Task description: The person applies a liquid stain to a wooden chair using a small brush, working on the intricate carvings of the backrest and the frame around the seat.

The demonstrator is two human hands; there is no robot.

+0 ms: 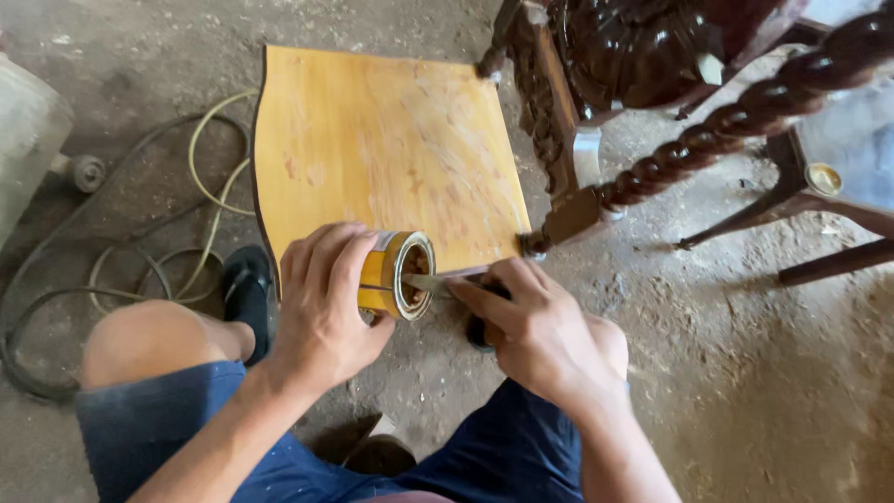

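My left hand [321, 303] grips a small yellow tin can [396, 275], tilted on its side with its open mouth facing right. My right hand [531, 326] holds a thin flat blade-like tool [426, 282] whose tip reaches into the can's mouth. Both hands are just at the near edge of a yellow-orange wooden seat board [382, 154] that lies flat before me. My knees in blue shorts are below the hands.
A dark glossy carved chair frame [643, 56] with twisted spindles stands at the upper right. Coiled hoses and cable [186, 214] lie on the dirt floor to the left. A small round lid [823, 177] rests on a surface at far right.
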